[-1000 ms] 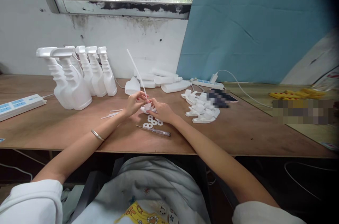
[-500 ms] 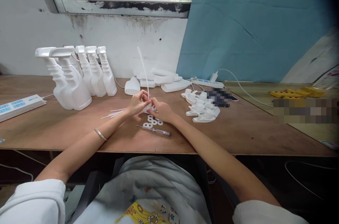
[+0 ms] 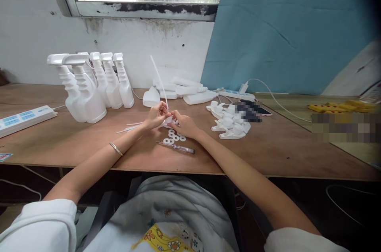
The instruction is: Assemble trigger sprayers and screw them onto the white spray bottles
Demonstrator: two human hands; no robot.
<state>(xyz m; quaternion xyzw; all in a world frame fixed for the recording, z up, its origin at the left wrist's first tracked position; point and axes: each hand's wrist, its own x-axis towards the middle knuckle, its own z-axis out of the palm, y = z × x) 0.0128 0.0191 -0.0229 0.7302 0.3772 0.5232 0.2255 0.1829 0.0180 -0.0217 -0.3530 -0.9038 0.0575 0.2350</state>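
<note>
My left hand (image 3: pixel 155 115) pinches the lower end of a thin white dip tube (image 3: pixel 158 79) that rises up and to the left. My right hand (image 3: pixel 185 124) is closed round a small white sprayer head (image 3: pixel 168 121), mostly hidden by the fingers, just above the wooden table (image 3: pixel 268 145). The tube's lower end meets the sprayer head between the two hands. A few white washers (image 3: pixel 174 137) lie right under the hands. A clear-handled screwdriver (image 3: pixel 177 147) lies in front of them. Loose white tubes (image 3: pixel 127 127) lie to the left of my left hand.
Assembled white spray bottles (image 3: pixel 89 85) stand at the back left. Empty bottles (image 3: pixel 178 91) lie at the back centre. A pile of sprayer heads (image 3: pixel 229 123) sits to the right. Power strips lie at the far left (image 3: pixel 24 117) and at the back (image 3: pixel 236 94).
The tube in my left hand has swung from leaning far left to more upright. Both hands stay together at the same spot; the view has shifted slightly.
</note>
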